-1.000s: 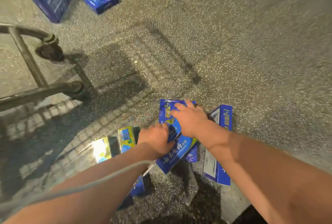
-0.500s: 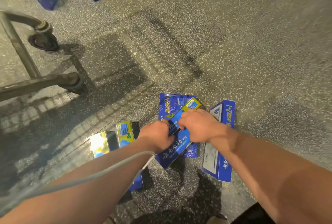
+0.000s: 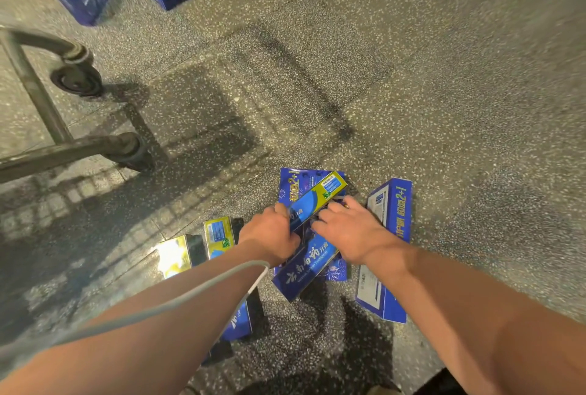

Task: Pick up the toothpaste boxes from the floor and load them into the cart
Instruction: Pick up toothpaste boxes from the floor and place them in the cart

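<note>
I see the left hand [image 3: 269, 236] gripping the slim box [image 3: 318, 199] mid-frame. The right hand [image 3: 348, 233] is curled beside it, hold unclear. The lower box [image 3: 306, 271] could slip out when lifted.

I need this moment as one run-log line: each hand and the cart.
left hand: grips slim blue box | right hand: on box pile, grip unclear | cart: frame in view, apart from hands
</note>
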